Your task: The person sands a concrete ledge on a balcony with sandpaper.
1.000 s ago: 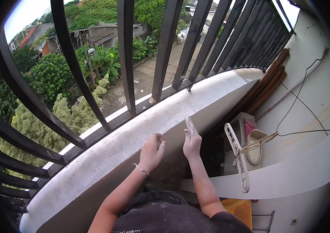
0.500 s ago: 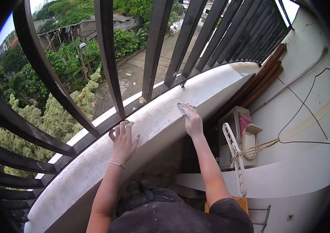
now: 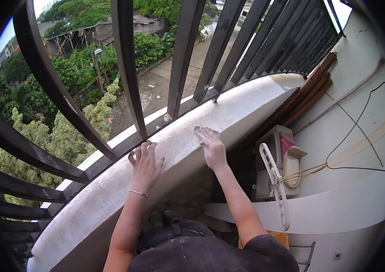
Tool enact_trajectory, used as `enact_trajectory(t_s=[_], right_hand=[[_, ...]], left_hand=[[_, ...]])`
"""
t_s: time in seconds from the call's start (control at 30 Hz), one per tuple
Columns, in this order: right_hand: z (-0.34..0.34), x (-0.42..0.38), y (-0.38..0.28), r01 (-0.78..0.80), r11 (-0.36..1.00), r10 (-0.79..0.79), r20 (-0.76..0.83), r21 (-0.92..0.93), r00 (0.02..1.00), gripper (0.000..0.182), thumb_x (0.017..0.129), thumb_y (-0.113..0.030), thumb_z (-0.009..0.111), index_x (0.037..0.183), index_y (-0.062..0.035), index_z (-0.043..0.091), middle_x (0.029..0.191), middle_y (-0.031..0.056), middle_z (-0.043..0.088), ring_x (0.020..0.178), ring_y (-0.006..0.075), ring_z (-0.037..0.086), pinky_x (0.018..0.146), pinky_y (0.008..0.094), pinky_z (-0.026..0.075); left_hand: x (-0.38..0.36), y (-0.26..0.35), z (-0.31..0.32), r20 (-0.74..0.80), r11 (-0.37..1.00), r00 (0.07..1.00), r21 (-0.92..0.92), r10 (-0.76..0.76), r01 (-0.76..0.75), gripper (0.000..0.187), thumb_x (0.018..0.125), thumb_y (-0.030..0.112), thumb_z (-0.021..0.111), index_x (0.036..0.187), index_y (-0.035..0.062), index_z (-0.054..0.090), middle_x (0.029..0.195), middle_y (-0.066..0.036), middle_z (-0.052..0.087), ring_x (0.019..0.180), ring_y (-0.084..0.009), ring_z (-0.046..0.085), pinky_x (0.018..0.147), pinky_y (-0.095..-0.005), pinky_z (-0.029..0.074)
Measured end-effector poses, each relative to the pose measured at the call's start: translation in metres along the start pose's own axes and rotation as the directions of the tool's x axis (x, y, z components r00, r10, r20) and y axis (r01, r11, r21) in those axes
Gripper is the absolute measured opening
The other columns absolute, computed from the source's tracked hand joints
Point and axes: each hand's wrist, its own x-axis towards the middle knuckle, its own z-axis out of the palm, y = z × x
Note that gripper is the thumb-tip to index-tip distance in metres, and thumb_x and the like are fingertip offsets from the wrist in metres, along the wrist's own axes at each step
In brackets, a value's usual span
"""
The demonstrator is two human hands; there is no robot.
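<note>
A white, worn-looking parapet ledge (image 3: 174, 141) curves across the view below the dark railing. My right hand (image 3: 214, 147), whitened with dust, presses a small grey piece of sandpaper (image 3: 197, 129) flat against the ledge top; most of the piece is hidden under my fingers. To its left, my left hand (image 3: 146, 167) leans on the ledge with nothing in it, its fingers apart and lightly bent, their tips close to the foot of a railing bar (image 3: 129, 86). A beaded bracelet (image 3: 138, 192) circles the left wrist.
Dark metal bars rise along the ledge's outer side, with trees (image 3: 79, 136) and a paved yard beyond. At right stand brown planks (image 3: 308, 97), a beige bin (image 3: 268, 158) and a white slotted plastic bar (image 3: 274, 186) tied with cord. Wires hang along the white wall (image 3: 360, 122).
My right hand has slid left along the ledge with the sandpaper, closer to my left hand. The left hand stays in place.
</note>
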Motion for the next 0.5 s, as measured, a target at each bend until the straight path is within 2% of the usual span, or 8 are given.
enact_trajectory(t_s=[0.1, 0.17, 0.2, 0.23, 0.3, 0.4, 0.43, 0.5], right_hand=[[-0.011, -0.026, -0.024, 0.078, 0.975, -0.106, 0.13, 0.206, 0.986, 0.042, 0.095, -0.006, 0.062, 0.136, -0.0156, 0.067, 0.139, 0.0105, 0.064, 0.136, 0.0299, 0.054, 0.117, 0.0425, 0.042], [-0.031, -0.002, 0.001, 0.109, 0.987, -0.129, 0.187, 0.115, 0.974, 0.042, 0.094, -0.004, 0.061, 0.133, -0.0192, 0.07, 0.137, 0.0096, 0.066, 0.134, 0.0288, 0.057, 0.115, 0.0419, 0.044], [-0.039, 0.014, 0.019, 0.049, 0.997, -0.056, 0.127, 0.057, 0.99, 0.04, 0.095, -0.003, 0.059, 0.129, -0.0202, 0.072, 0.135, 0.01, 0.067, 0.133, 0.028, 0.058, 0.114, 0.0409, 0.045], [-0.045, 0.029, 0.036, -0.088, 0.995, 0.082, 0.117, 0.044, 0.99, 0.037, 0.095, -0.005, 0.059, 0.128, -0.0165, 0.072, 0.134, 0.0119, 0.067, 0.132, 0.0287, 0.058, 0.113, 0.0412, 0.045], [-0.026, 0.036, 0.068, -0.157, 0.987, 0.159, 0.101, -0.024, 0.982, 0.035, 0.097, -0.01, 0.06, 0.131, -0.0097, 0.069, 0.136, 0.0143, 0.065, 0.133, 0.0301, 0.057, 0.114, 0.0421, 0.044], [0.0, 0.007, 0.017, 0.006, 0.999, -0.004, 0.035, -0.047, 0.999, 0.037, 0.099, -0.015, 0.061, 0.133, -0.0031, 0.066, 0.138, 0.0158, 0.064, 0.134, 0.0318, 0.056, 0.114, 0.0442, 0.044], [0.007, -0.01, -0.008, 0.048, 0.999, -0.046, 0.108, -0.021, 0.993, 0.04, 0.099, -0.018, 0.061, 0.136, -0.0025, 0.064, 0.14, 0.016, 0.062, 0.135, 0.0323, 0.055, 0.116, 0.0456, 0.042], [0.011, -0.023, -0.035, 0.06, 0.99, -0.045, 0.12, -0.127, 0.992, 0.044, 0.101, -0.024, 0.06, 0.139, -0.0022, 0.061, 0.144, 0.0153, 0.06, 0.138, 0.0302, 0.053, 0.118, 0.0443, 0.039]], left_hand=[[0.0, -0.001, -0.003, 0.033, 0.999, 0.999, -0.031, -0.01, 0.011, 0.049, 0.095, 0.029, 0.062, 0.138, 0.0101, 0.047, 0.134, -0.011, 0.047, 0.13, -0.0287, 0.042, 0.112, -0.0479, 0.02], [0.002, 0.0, -0.003, 0.041, 1.0, 0.999, -0.027, -0.008, 0.009, 0.049, 0.095, 0.029, 0.062, 0.138, 0.0102, 0.047, 0.134, -0.01, 0.047, 0.13, -0.0287, 0.042, 0.112, -0.0479, 0.02], [0.001, 0.0, -0.003, 0.046, 1.0, 0.999, -0.025, -0.009, 0.01, 0.049, 0.095, 0.029, 0.062, 0.138, 0.0102, 0.047, 0.134, -0.01, 0.047, 0.13, -0.0286, 0.042, 0.112, -0.0479, 0.02], [0.001, 0.0, -0.003, 0.041, 0.999, 0.999, -0.032, -0.001, 0.002, 0.049, 0.095, 0.029, 0.062, 0.138, 0.0102, 0.047, 0.134, -0.01, 0.047, 0.13, -0.0287, 0.042, 0.112, -0.048, 0.021], [0.0, -0.002, -0.002, 0.025, 0.999, 1.0, -0.04, 0.0, 0.001, 0.049, 0.095, 0.029, 0.062, 0.138, 0.0101, 0.047, 0.134, -0.01, 0.047, 0.13, -0.0288, 0.042, 0.112, -0.048, 0.021], [0.001, -0.001, -0.001, 0.036, 1.0, 0.999, -0.008, -0.007, 0.007, 0.05, 0.096, 0.032, 0.061, 0.138, 0.0103, 0.046, 0.135, -0.009, 0.047, 0.13, -0.0266, 0.042, 0.112, -0.049, 0.02], [0.002, -0.002, -0.002, 0.036, 1.0, 0.999, -0.007, -0.005, 0.005, 0.05, 0.096, 0.032, 0.061, 0.138, 0.0104, 0.046, 0.135, -0.009, 0.047, 0.13, -0.0266, 0.042, 0.112, -0.0489, 0.02], [0.002, 0.0, -0.004, 0.047, 1.0, 0.999, -0.009, 0.005, -0.004, 0.05, 0.096, 0.032, 0.061, 0.138, 0.0106, 0.046, 0.135, -0.009, 0.046, 0.13, -0.0265, 0.042, 0.112, -0.0488, 0.021]])
